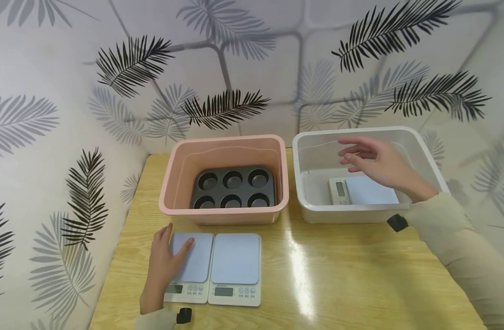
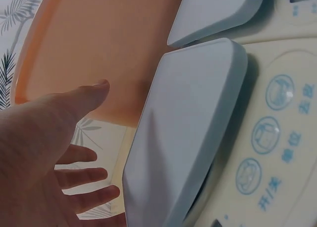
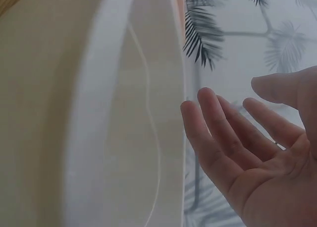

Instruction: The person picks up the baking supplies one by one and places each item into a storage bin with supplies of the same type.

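Observation:
Two white kitchen scales lie side by side on the table, the left scale and the right scale, displays toward me. Over the left one's outer edge is my left hand, thumb spread from the fingers. In the left wrist view the left hand holds nothing beside a raised weighing plate. My right hand hovers above the white bin, fingers loosely bent and nothing in them. Inside that bin lies another kitchen scale. The right wrist view shows the right hand near the bin wall.
Left of the white bin stands a pink bin, with a dark muffin tin inside. Both bins are near the back of the wooden table. Leaf-patterned wall covering rises behind and at the sides.

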The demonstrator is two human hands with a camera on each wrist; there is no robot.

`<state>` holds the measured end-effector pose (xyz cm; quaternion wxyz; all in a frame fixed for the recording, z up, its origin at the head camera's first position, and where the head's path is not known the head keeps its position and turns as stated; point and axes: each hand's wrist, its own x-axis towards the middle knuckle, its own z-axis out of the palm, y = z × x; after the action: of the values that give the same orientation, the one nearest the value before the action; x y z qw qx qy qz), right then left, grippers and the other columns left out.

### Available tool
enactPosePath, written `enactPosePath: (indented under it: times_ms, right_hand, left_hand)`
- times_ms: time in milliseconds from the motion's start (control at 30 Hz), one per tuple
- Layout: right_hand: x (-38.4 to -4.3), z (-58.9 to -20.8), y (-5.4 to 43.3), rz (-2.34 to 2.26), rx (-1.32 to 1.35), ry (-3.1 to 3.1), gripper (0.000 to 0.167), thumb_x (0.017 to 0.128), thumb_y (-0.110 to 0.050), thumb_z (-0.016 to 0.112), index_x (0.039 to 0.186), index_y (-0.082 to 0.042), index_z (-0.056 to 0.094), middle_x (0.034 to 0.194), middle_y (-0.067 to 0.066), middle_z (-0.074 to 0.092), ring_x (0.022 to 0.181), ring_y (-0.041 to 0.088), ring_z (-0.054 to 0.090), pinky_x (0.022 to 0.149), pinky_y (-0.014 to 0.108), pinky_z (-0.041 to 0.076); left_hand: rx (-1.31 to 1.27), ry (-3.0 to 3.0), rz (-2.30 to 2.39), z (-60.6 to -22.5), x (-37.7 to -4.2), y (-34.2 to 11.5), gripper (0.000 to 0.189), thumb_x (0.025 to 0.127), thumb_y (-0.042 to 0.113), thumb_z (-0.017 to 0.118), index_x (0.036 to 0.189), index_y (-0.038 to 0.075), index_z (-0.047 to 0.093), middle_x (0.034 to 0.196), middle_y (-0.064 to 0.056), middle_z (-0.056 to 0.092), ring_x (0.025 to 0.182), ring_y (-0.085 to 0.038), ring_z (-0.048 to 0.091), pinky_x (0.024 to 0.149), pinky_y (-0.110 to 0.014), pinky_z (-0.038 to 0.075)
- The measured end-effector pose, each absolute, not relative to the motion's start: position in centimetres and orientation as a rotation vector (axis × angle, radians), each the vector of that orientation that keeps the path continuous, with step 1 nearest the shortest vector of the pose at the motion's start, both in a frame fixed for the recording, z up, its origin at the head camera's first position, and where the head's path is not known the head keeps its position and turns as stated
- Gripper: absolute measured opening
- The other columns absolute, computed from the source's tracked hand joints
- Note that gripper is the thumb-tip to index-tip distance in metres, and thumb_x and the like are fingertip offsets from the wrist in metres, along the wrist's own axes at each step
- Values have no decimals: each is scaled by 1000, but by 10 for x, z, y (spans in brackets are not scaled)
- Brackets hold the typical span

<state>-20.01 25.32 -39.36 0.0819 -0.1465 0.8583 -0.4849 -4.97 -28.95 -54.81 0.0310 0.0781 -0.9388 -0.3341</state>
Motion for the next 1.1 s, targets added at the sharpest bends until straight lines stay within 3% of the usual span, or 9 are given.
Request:
enactPosePath:
  times_ms: [167, 400, 533, 833, 1100]
  right_hand:
    - [-196, -403, 278, -1394, -452, 2633, 45, 112, -12, 60, 156, -5, 57, 134, 16, 76, 101, -8, 74, 83, 20, 64]
    - [-192, -406, 306, -1353, -397, 2685, 45, 112, -14, 61, 156, -6, 57, 119, -27, 74, 99, -11, 72, 81, 15, 61]
    - [-188, -406, 318, -1360, -336, 2709, 43, 113, -20, 62, 155, -10, 59, 113, -37, 69, 99, -12, 73, 81, 15, 62]
    - [-177, -416, 350, -1413, -249, 2766, 42, 111, -16, 63, 152, -7, 61, 112, -38, 70, 95, -14, 73, 79, 11, 60]
    - [-168, -427, 372, -1583, -181, 2728, 39, 110, -10, 65, 149, -9, 63, 115, -31, 75, 101, -11, 74, 80, 12, 61]
  left_hand:
    - [289, -2979, -983, -542, -47, -289, 77, 103, 32, 76, 161, -8, 44, 160, -33, 46, 151, -53, 45, 126, -68, 36]
    - [306, -3033, -957, -541, -48, -289, 77, 103, 32, 76, 161, -7, 44, 162, -34, 46, 153, -53, 44, 127, -67, 35]
    - [264, -3040, -911, -541, -43, -291, 77, 103, 32, 76, 162, -7, 44, 159, -35, 49, 150, -54, 47, 126, -67, 37]
    - [211, -3144, -751, -546, -25, -302, 82, 101, 34, 78, 161, -9, 41, 150, -38, 55, 139, -56, 56, 117, -68, 46]
    - [258, -3188, -676, -545, -21, -302, 80, 102, 36, 77, 155, -15, 46, 156, -37, 48, 143, -57, 49, 121, -69, 42]
